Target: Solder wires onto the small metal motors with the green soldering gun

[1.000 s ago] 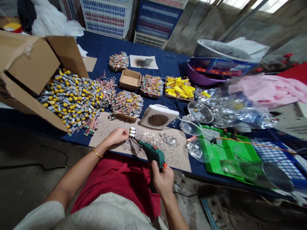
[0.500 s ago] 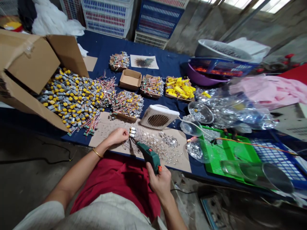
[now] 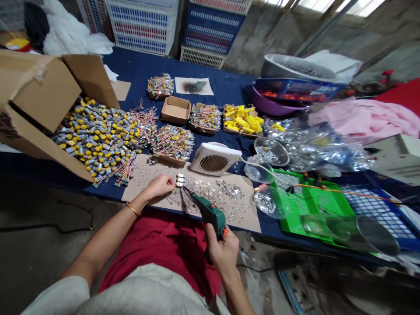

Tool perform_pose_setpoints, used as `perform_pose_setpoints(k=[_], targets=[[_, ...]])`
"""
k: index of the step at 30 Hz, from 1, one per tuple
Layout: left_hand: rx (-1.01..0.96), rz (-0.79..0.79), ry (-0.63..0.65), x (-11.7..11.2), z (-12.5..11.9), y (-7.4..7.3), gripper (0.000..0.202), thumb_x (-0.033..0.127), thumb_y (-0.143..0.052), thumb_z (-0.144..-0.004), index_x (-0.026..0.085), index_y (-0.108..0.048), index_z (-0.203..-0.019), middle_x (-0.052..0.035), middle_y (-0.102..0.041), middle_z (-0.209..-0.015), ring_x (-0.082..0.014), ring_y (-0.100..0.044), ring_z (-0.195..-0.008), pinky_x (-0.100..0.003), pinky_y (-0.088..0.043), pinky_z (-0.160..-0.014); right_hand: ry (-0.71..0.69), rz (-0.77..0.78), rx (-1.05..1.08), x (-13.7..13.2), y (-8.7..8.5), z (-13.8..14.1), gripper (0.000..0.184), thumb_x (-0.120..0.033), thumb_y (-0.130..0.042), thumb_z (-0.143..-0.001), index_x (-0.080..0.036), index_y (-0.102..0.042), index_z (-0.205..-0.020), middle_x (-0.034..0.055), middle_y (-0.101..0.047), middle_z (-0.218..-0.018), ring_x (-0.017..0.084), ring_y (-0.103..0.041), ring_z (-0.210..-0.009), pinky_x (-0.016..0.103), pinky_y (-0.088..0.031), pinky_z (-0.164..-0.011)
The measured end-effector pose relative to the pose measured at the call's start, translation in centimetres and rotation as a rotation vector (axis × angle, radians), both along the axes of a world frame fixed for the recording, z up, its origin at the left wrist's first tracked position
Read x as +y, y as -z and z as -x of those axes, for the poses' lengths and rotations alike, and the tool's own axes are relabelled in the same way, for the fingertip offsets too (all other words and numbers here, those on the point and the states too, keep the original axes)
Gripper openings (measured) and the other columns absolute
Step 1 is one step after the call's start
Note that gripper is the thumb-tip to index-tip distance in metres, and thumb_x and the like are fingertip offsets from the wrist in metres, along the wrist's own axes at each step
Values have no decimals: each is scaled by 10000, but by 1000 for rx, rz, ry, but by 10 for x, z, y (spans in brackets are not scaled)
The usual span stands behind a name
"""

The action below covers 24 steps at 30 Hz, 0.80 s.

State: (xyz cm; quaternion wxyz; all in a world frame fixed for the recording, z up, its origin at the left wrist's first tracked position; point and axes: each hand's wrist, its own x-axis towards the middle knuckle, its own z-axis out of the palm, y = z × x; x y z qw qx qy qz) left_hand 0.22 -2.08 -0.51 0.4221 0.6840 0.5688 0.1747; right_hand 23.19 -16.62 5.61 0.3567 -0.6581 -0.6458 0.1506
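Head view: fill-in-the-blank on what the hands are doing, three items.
The right hand grips a tool whose body is coloured ___.
The left hand pinches small parts over a flat ___ sheet.
The tool's tip points toward the ___ hand.
Missing words: green; cardboard; left.

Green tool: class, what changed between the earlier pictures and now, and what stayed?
The right hand, its grip on the green tool kept, swung it slightly left, then back right. Nothing was picked up or let go. The left hand still holds the small metal parts at the tool's tip.
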Motion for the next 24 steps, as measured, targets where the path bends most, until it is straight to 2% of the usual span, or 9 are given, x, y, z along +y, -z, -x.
perform_pose_setpoints(k=[24], targets=[[-7, 2, 3, 2, -2, 3, 204, 267, -513, -727, 138, -669, -750, -18, -660, -667, -135, -584, -636, -204, -400, -575, 4, -21, 19, -2, -1, 0, 440, -515, -480, -900, -170, -690, -723, 35, -561, -492, 180, -553, -500, 261, -427, -513]])
